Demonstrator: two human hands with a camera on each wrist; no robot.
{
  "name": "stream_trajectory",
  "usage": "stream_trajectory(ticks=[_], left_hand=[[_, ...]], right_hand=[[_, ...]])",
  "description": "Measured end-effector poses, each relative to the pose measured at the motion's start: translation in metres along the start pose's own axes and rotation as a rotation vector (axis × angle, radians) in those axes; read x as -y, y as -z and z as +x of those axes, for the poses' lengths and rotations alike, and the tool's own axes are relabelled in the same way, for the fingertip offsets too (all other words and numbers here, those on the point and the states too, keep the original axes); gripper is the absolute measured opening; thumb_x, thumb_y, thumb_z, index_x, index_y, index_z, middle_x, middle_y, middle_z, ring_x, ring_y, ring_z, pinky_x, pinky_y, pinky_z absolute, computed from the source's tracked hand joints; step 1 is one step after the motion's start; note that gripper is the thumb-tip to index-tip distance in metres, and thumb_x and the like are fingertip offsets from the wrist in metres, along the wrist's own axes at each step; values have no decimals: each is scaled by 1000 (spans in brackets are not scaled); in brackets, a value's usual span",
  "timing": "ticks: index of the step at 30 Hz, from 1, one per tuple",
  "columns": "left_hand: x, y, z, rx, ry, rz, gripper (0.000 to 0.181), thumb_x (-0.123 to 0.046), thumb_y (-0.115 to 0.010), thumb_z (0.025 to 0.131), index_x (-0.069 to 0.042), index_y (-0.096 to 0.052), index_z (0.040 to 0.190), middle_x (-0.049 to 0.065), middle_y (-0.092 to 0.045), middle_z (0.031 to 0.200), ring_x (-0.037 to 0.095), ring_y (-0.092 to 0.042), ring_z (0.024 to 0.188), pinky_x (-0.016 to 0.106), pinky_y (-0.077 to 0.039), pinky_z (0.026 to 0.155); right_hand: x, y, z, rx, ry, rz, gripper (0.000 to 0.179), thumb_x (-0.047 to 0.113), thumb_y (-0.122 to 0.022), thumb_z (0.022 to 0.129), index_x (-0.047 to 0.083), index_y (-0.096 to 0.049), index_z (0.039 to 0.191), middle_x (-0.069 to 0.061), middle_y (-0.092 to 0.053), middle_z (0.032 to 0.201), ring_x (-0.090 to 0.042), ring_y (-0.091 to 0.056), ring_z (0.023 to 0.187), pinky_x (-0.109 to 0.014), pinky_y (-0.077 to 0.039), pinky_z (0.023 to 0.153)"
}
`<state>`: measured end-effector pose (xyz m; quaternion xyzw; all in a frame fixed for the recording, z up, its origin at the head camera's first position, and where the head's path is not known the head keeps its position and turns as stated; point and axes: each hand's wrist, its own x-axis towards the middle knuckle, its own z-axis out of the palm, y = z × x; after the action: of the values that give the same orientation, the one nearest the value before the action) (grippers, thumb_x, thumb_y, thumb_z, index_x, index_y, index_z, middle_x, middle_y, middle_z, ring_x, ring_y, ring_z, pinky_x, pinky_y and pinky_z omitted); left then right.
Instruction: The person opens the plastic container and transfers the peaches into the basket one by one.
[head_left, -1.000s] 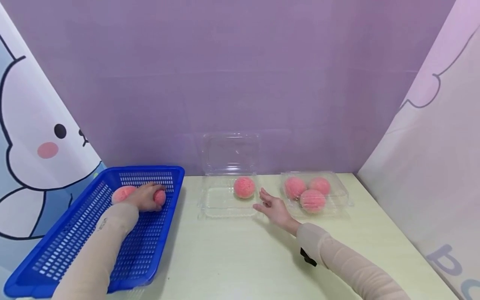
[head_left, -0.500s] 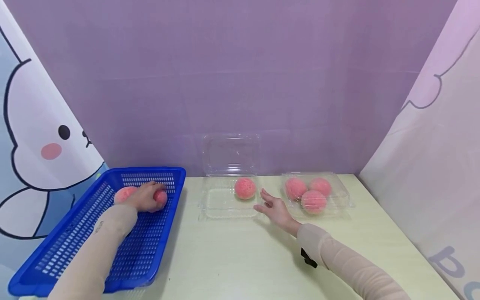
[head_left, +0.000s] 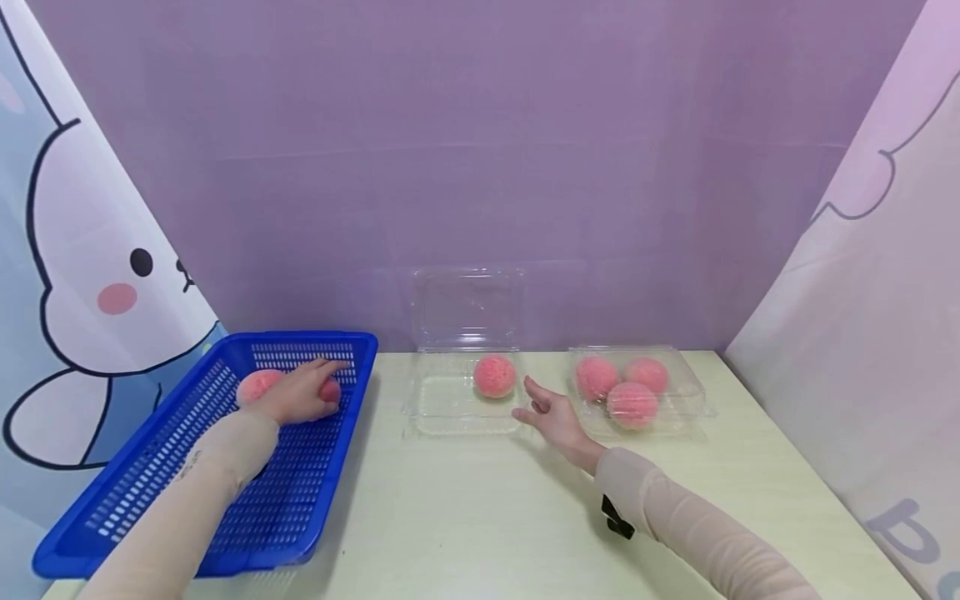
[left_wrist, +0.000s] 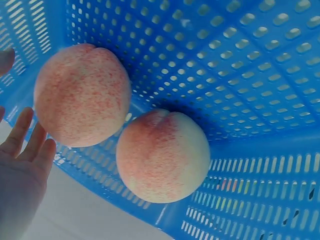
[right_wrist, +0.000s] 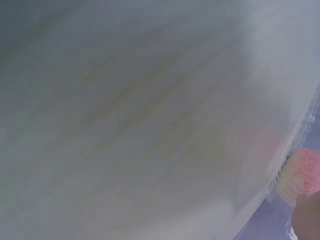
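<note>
My left hand (head_left: 302, 395) is inside a blue plastic basket (head_left: 296, 500), fingers spread and fairly straight, over a peach (head_left: 330, 390) that it partly hides. In the left wrist view that peach (left_wrist: 82, 95) sits beside the fingertips; whether they touch it is unclear. Another peach (left_wrist: 162, 156) rests against it in the basket. My right hand (head_left: 557, 425) hovers with thumb and fingers apart at the right edge of an open clear clamshell box (head_left: 442, 400), holding nothing. Inside that box is one peach (head_left: 495, 377), at its right side.
To the right, a second clear clamshell box (head_left: 682, 383) with its lid down holds three peaches (head_left: 632, 406). The open box's raised lid (head_left: 468, 308) stands against the purple backdrop (head_left: 480, 150). The pale table (head_left: 465, 508) runs between basket and right wall.
My left hand's fingers have straightened and loosened from around the peach in the basket. The head view has shifted slightly left. My right hand has stayed about where it was.
</note>
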<state>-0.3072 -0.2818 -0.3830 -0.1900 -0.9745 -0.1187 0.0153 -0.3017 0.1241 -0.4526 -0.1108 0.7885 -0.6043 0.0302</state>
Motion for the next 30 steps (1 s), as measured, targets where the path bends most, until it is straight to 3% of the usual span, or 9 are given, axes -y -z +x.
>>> stream_trajectory(ticks=[8,13,15,19,23,30], left_hand=[[-13,9,7,-27,-12,-2,61,-11,-64,79,-2,-41,135,26,-45,130,39,-48,109,57,-38,96],[-33,17,11,2,-25,7,60,-10,-61,82,-5,-38,137,28,-36,138,46,-34,125,60,-28,102],[-41,21,12,-1,-43,17,60,-7,-60,82,-5,-38,137,28,-37,138,46,-33,127,60,-29,102],[-55,28,17,-46,-54,42,58,-11,-63,83,-6,-41,136,21,-45,133,40,-41,123,56,-35,100],[-78,38,25,-48,-65,35,57,-18,-64,84,-6,-42,135,19,-45,134,38,-41,123,54,-36,100],[-135,38,43,44,-215,54,56,-21,-64,84,-6,-44,134,18,-43,137,35,-38,128,50,-34,104]], right_hand=[[-3,0,0,-9,47,-14,72,22,-67,83,1,-29,141,-18,-29,145,-34,-31,132,-36,-30,107],[-3,0,1,-4,6,39,73,13,-65,84,2,-24,144,-13,-26,149,-27,-27,136,-36,-27,109],[-3,0,1,-3,-9,52,74,11,-65,84,3,-23,144,-11,-26,149,-24,-26,137,-35,-27,110],[-3,0,0,1,-20,47,73,12,-65,83,5,-26,144,-10,-27,149,-23,-27,137,-34,-28,109],[-4,1,0,6,-19,29,72,12,-65,84,4,-25,144,-11,-27,149,-23,-27,137,-34,-27,110],[-1,1,1,14,9,-7,72,11,-64,85,2,-24,144,-12,-25,149,-25,-26,137,-36,-27,109]])
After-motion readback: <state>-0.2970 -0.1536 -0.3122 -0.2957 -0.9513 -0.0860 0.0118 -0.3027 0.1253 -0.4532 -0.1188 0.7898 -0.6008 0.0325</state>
